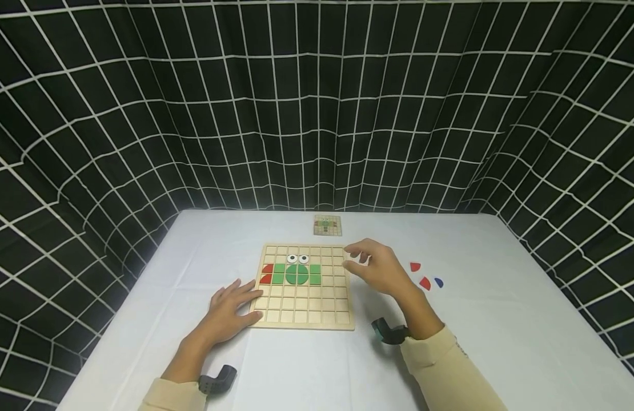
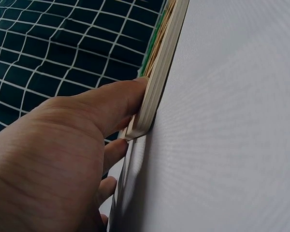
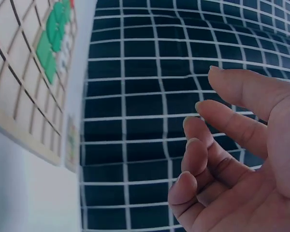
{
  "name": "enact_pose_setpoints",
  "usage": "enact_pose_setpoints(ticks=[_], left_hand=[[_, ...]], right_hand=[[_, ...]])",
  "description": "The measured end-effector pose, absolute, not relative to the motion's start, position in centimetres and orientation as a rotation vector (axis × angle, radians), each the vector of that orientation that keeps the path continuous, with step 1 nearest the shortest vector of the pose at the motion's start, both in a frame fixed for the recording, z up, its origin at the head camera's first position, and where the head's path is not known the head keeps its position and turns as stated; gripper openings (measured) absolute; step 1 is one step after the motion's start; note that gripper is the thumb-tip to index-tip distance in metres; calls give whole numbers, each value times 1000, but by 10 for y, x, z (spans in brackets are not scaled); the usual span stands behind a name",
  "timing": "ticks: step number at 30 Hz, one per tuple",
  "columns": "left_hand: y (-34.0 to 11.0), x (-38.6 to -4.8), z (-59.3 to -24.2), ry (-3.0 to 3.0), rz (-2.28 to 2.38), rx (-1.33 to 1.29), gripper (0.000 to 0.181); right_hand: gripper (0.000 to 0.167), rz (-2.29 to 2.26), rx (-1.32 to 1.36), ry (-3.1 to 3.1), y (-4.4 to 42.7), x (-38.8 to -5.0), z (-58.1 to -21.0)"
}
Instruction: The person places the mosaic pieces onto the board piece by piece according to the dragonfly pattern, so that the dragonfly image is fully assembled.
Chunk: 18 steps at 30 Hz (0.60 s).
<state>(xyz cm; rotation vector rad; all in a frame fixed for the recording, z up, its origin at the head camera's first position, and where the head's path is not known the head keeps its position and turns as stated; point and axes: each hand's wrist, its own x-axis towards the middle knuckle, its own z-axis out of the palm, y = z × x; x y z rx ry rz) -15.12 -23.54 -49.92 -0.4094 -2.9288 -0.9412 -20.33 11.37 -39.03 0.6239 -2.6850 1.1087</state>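
Note:
A wooden grid board [image 1: 307, 302] lies flat on the table, bearing red pieces [image 1: 266, 274] at its left, green squares [image 1: 315, 274], a green circle [image 1: 297, 274] and two eye pieces [image 1: 298, 259]. At the board's lower left edge, the left hand [image 1: 229, 314] rests with thumb and fingers touching it; the left wrist view shows this hand [image 2: 58, 140] against the board's side [image 2: 157, 82]. Beside the upper right edge hovers the right hand [image 1: 378, 268], fingers loosely bent. In the right wrist view that hand [image 3: 237, 150] holds nothing, its thumb and fingertips apart.
A small card [image 1: 327, 225] with a matching-looking grid picture lies behind the board. Right of the right hand lie two red pieces [image 1: 415, 266] and a blue piece [image 1: 438, 282]. A black curtain with white grid lines [image 1: 307, 114] stands behind the white table [image 1: 502, 342].

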Motion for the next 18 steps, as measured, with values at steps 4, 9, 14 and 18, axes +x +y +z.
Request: enact_pose_setpoints(ticks=[4, 9, 14, 18], left_hand=[[-235, -151, -498, -2937, -942, -405, 52], [-235, -151, -496, -2940, -936, -397, 52], [-235, -151, -496, -2933, -941, -405, 52], [-236, -150, -496, -2938, -934, -409, 52]], right_hand=[[27, 1067, 625, -2610, 129, -197, -381], [25, 1040, 620, -2459, 157, -195, -380], [25, 1011, 553, -2350, 185, -197, -385], [24, 1027, 403, -2363, 204, -200, -391]])
